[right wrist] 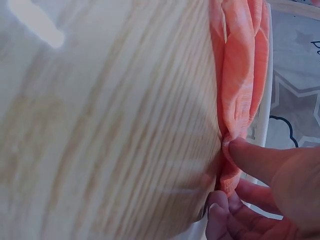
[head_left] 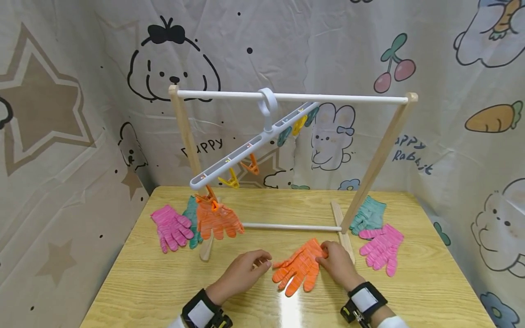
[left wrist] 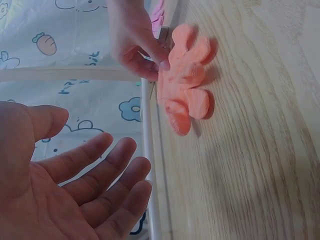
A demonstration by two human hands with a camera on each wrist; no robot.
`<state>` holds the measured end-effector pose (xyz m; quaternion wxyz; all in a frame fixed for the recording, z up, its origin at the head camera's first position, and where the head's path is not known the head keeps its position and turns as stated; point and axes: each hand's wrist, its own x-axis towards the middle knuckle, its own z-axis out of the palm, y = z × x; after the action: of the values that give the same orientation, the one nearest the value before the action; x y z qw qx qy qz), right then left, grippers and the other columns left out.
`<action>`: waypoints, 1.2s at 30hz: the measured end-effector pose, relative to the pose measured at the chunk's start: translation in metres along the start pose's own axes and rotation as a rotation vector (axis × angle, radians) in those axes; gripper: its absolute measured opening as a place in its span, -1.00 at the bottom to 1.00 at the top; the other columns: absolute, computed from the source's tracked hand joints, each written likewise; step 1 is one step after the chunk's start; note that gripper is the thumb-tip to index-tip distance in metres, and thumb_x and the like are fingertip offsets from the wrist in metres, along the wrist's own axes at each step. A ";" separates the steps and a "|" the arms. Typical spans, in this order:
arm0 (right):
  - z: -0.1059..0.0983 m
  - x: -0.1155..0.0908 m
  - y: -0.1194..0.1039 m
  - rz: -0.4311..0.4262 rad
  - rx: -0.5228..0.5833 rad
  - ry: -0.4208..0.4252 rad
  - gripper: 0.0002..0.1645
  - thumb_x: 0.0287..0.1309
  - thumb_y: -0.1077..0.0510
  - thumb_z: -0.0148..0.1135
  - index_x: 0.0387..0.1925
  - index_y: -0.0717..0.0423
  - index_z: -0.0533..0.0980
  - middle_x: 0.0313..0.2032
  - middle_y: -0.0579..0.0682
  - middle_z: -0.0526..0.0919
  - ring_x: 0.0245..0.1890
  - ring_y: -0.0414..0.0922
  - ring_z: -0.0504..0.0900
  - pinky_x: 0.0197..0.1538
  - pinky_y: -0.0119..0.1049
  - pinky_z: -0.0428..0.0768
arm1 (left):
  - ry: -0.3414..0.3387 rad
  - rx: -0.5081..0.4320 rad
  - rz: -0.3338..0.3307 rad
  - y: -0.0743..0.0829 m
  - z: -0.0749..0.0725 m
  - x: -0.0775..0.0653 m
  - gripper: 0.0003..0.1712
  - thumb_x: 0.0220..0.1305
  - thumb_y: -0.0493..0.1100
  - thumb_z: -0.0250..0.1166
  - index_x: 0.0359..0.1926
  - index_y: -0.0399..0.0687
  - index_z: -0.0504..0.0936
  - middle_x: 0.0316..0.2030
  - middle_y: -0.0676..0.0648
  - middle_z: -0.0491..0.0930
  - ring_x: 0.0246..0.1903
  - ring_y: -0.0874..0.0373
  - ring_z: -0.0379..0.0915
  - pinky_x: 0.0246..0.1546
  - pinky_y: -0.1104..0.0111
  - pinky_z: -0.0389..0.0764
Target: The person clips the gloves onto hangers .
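An orange knit glove (head_left: 299, 266) lies at the front middle of the table, its fingers pointing toward the person. My right hand (head_left: 338, 264) pinches its cuff edge between thumb and fingers, as the right wrist view shows close up. To the left of that glove, my left hand (head_left: 244, 272) hovers with relaxed fingers and holds nothing; the left wrist view shows its bare palm. A second orange glove (head_left: 217, 221) hangs by an orange clip (head_left: 210, 197) from the near end of a grey-blue clip hanger (head_left: 250, 146).
The hanger hooks over the white top bar (head_left: 340, 98) of a wooden stand (head_left: 379, 161). Yellow, orange and teal clips hang along it. A pink glove (head_left: 170, 228) and a teal one lie at left; another pink glove (head_left: 383, 248) and teal glove (head_left: 368, 214) lie at right.
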<state>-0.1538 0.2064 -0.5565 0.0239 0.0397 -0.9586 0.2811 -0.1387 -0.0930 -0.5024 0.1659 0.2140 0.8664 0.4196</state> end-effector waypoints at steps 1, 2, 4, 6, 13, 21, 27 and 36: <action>0.000 0.000 0.000 0.000 0.007 0.000 -0.65 0.01 0.24 0.52 -0.20 0.35 0.61 -0.38 0.08 0.64 -0.39 -0.13 0.52 -0.29 -0.17 0.56 | -0.001 0.000 0.001 0.000 0.000 0.000 -0.59 0.53 0.03 0.11 0.14 -0.14 0.63 -0.06 -0.05 0.70 -0.09 0.06 0.61 -0.11 0.21 0.61; 0.001 0.000 0.000 0.002 0.011 0.001 -0.67 0.02 0.24 0.52 -0.21 0.34 0.60 -0.40 0.06 0.63 -0.40 -0.14 0.51 -0.30 -0.19 0.55 | -0.001 0.001 0.003 0.001 0.000 -0.001 -0.59 0.53 0.03 0.11 0.14 -0.14 0.63 -0.06 -0.05 0.70 -0.09 0.07 0.61 -0.11 0.22 0.61; 0.002 -0.001 0.000 0.005 0.012 0.004 -0.71 0.03 0.24 0.51 -0.25 0.31 0.60 -0.43 0.04 0.62 -0.42 -0.15 0.52 -0.32 -0.23 0.53 | -0.002 -0.001 0.011 0.001 0.000 -0.001 -0.59 0.53 0.03 0.11 0.14 -0.16 0.63 -0.06 -0.06 0.70 -0.09 0.06 0.62 -0.11 0.22 0.61; 0.002 -0.001 0.000 0.011 0.013 0.005 -0.76 0.06 0.25 0.50 -0.29 0.28 0.60 -0.46 0.02 0.61 -0.44 -0.17 0.53 -0.34 -0.26 0.53 | -0.003 -0.005 0.016 0.001 0.001 -0.001 -0.59 0.53 0.03 0.12 0.13 -0.16 0.63 -0.06 -0.05 0.70 -0.09 0.06 0.62 -0.11 0.23 0.61; 0.002 -0.001 -0.001 0.001 0.023 0.025 -0.86 0.08 0.31 0.44 -0.40 0.23 0.58 -0.52 -0.01 0.61 -0.49 -0.20 0.52 -0.40 -0.34 0.49 | -0.008 -0.009 0.021 -0.001 0.005 0.002 -0.61 0.54 0.01 0.11 0.13 -0.14 0.64 -0.07 -0.02 0.71 -0.10 0.13 0.61 -0.11 0.30 0.61; 0.002 0.000 -0.002 -0.002 0.031 0.041 -0.90 0.08 0.32 0.41 -0.39 0.22 0.59 -0.54 -0.05 0.58 -0.51 -0.23 0.47 -0.43 -0.38 0.45 | 0.003 0.005 0.025 0.003 0.004 0.005 -0.60 0.54 0.05 0.10 0.15 -0.09 0.63 -0.07 0.01 0.70 -0.09 0.15 0.60 -0.09 0.30 0.60; -0.005 0.002 -0.007 -0.001 0.067 0.050 -0.89 0.12 0.31 0.39 -0.32 0.26 0.60 -0.54 -0.05 0.53 -0.52 -0.22 0.41 -0.44 -0.39 0.39 | 0.024 0.021 0.030 0.009 0.002 0.006 -0.64 0.54 0.05 0.10 0.12 -0.02 0.64 -0.09 0.02 0.70 -0.10 0.15 0.59 -0.11 0.34 0.60; -0.012 0.008 -0.019 -0.033 0.097 0.121 -0.83 0.13 0.29 0.41 -0.24 0.28 0.63 -0.49 -0.04 0.55 -0.47 -0.21 0.44 -0.41 -0.41 0.41 | 0.043 0.004 0.027 0.014 -0.003 0.010 -0.63 0.54 0.06 0.09 0.12 0.00 0.64 -0.05 0.00 0.70 -0.09 0.14 0.60 -0.10 0.28 0.60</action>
<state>-0.1602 0.1965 -0.5356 0.0844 0.0395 -0.9399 0.3286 -0.1452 -0.0819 -0.4909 0.1411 0.2166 0.8677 0.4246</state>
